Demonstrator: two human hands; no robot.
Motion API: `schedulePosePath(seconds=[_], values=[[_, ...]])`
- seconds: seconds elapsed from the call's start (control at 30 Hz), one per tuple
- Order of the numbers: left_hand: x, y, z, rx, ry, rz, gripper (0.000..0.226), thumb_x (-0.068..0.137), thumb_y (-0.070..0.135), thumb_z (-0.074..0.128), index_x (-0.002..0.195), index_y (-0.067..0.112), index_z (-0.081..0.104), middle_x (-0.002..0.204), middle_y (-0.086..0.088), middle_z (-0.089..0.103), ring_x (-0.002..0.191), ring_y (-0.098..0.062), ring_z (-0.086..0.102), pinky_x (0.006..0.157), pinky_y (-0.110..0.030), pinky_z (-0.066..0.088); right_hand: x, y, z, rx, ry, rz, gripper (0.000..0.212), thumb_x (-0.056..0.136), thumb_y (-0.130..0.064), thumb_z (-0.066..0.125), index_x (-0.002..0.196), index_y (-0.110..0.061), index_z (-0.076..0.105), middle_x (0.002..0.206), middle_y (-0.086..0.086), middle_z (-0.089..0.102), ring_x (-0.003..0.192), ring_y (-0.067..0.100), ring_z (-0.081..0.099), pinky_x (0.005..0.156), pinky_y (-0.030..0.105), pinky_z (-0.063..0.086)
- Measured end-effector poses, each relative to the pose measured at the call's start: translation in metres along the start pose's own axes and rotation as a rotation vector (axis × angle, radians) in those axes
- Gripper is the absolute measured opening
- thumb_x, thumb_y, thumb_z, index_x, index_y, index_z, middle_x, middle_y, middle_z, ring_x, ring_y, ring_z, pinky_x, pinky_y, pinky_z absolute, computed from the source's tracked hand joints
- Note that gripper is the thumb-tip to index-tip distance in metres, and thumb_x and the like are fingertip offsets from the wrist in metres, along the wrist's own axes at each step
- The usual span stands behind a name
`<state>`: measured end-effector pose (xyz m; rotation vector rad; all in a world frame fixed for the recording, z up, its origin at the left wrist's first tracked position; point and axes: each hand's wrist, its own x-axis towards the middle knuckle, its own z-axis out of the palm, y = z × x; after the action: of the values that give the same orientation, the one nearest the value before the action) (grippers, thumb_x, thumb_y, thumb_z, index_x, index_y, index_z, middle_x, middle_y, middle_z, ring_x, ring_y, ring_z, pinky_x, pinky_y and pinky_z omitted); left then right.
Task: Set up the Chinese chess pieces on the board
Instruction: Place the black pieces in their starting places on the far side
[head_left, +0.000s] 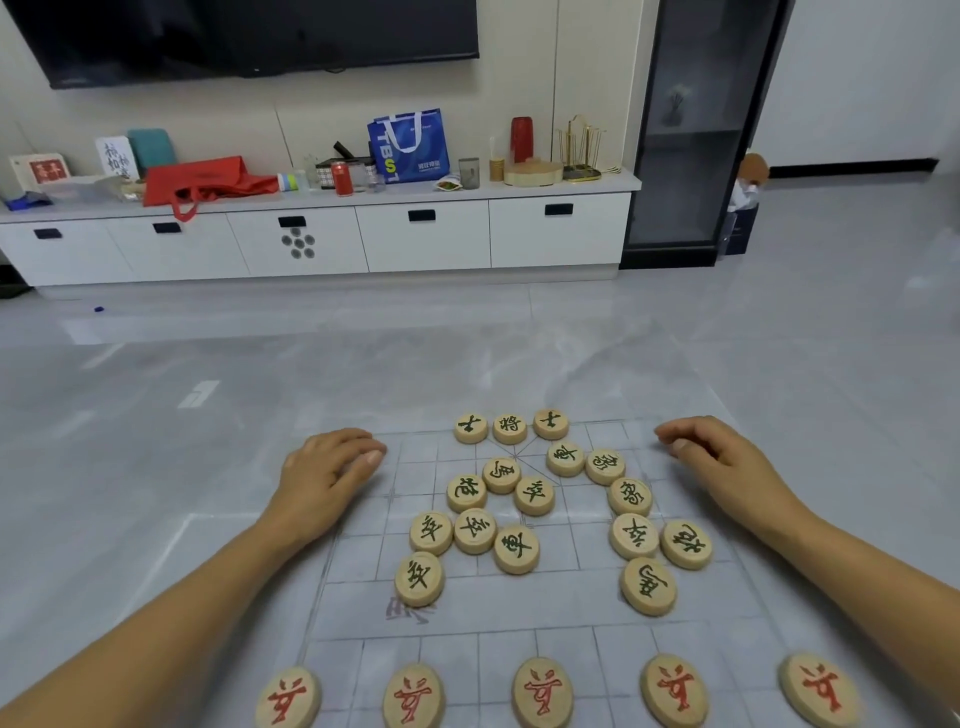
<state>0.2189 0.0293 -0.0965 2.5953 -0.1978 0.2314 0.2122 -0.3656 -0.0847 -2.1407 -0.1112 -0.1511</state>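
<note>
A thin grey chess board sheet (545, 608) lies on the floor. Three dark-lettered wooden pieces (509, 428) stand in a row at its far edge. Several more dark-lettered pieces lie loose in the far half, one cluster (475, 530) left of centre and another (634, 535) to the right. Several red-lettered pieces (543, 693) form a row at the near edge. My left hand (332, 473) rests on the board's far left part, fingers loosely curled and holding nothing I can see. My right hand (711, 460) rests near the far right edge in the same way.
Grey tiled floor (363, 374) surrounds the board. A long white cabinet (426, 239) with bags, cans and boxes on it runs along the far wall under a dark screen. A tall black glass cabinet (691, 156) stands at the right.
</note>
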Motion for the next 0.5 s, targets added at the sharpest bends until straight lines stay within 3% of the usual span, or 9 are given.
schedulePosePath(seconds=[0.13,0.27,0.37,0.5], values=[[0.001,0.0,0.002,0.003,-0.01,-0.016,0.068,0.071,0.072,0.02,0.109,0.037,0.064,0.124,0.013,0.054,0.121,-0.011,0.04,0.098,-0.032,0.024,0.001,0.002,-0.002,-0.028,-0.014,-0.016,0.018,0.09,-0.013,0.053,0.093,-0.028,0.063,0.101,-0.003,0.058,0.092,0.006,0.054,0.073,0.003,0.039],[0.002,0.005,-0.004,-0.034,-0.074,-0.034,0.045,0.067,0.074,0.03,0.096,0.051,0.057,0.118,0.018,0.05,0.118,-0.008,0.039,0.1,-0.032,0.026,0.001,0.004,0.0,-0.077,-0.038,-0.014,0.014,0.087,-0.018,0.058,0.098,-0.021,0.066,0.101,-0.002,0.057,0.092,0.007,0.055,0.073,0.014,0.04],[0.008,0.022,-0.002,-0.249,-0.141,-0.041,0.021,0.073,0.059,0.058,0.09,0.046,0.058,0.109,0.012,0.059,0.109,-0.01,0.051,0.103,-0.038,0.039,0.005,0.003,0.001,-0.127,-0.069,0.01,0.014,0.084,-0.024,0.062,0.098,-0.023,0.064,0.101,-0.003,0.055,0.09,0.007,0.054,0.073,0.015,0.039],[0.009,0.052,0.02,-0.264,-0.203,0.074,0.036,0.055,0.068,0.058,0.084,0.047,0.061,0.104,0.024,0.058,0.111,-0.006,0.049,0.104,-0.034,0.034,0.014,-0.006,0.011,-0.185,-0.109,0.116,0.024,0.078,-0.042,0.065,0.095,-0.026,0.059,0.098,-0.009,0.051,0.096,0.015,0.053,0.088,0.03,0.041]])
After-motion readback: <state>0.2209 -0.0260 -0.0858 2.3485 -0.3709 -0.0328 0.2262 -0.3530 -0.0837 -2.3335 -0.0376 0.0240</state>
